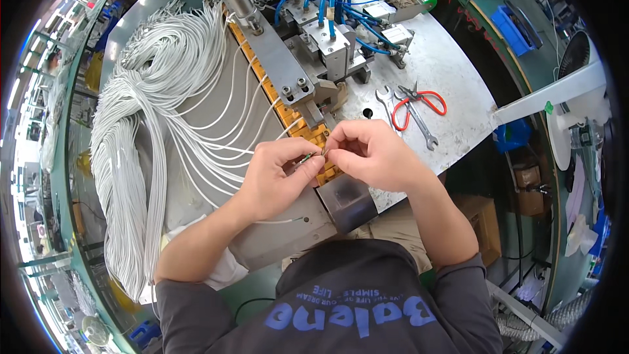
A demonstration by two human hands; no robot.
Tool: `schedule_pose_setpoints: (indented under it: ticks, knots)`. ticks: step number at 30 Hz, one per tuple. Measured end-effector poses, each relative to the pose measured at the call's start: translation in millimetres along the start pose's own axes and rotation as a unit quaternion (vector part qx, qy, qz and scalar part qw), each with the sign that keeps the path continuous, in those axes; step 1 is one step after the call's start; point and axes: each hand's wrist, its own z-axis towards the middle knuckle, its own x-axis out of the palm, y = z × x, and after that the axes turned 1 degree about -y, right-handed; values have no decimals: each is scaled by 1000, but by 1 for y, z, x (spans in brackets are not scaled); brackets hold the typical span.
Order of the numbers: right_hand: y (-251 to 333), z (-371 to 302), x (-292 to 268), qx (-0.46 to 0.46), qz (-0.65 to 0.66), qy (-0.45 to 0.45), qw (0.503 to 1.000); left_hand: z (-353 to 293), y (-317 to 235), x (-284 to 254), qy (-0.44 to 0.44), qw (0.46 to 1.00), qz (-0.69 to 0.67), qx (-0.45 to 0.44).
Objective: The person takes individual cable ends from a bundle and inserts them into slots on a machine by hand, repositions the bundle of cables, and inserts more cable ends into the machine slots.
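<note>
My left hand (pixel 278 177) is closed in a pinch on the end of a white cable, where a bit of green wire (pixel 306 158) shows between thumb and forefinger. Close against it, my right hand (pixel 373 155) pinches at the fine wire tips, its thumb and forefinger pressed together. Both hands are held over the near end of an orange-yellow fixture track (pixel 288 115). Several white cables (pixel 216 137) fan out from a big bundle on the left toward this track. Another loose cable end (pixel 278 221) lies on the grey table below my left hand.
A thick bundle of white cables (pixel 173 46) covers the table's left side. Beyond my hands stands a metal pneumatic machine (pixel 327 46) with blue air hoses. Red-handled pliers (pixel 419 101) and wrenches (pixel 426 134) lie to the right. A dark translucent block (pixel 347 203) sits at the near edge.
</note>
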Motion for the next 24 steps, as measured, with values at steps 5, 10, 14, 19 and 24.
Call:
schedule_pose_setpoints:
  ticks: [5, 10, 14, 19, 24]
  knots:
    - [3, 1, -1, 20, -15, 24, 999, -3, -2, -1, -8, 1000, 2, -8]
    - [1, 3, -10, 8, -79, 64, 995, 0, -6, -3, 45, 992, 116, 29]
    - [-15, 9, -23, 49, -88, 70, 992, 1, 1, -2, 18, 978, 199, 52]
    - [-26, 18, -24, 135, -18, -6, 991, 7, 11, -6, -25, 935, 336, 114]
    - [-41, 30, -26, -43, -187, -45, 980, 11, 8, -8, -36, 905, 408, 117]
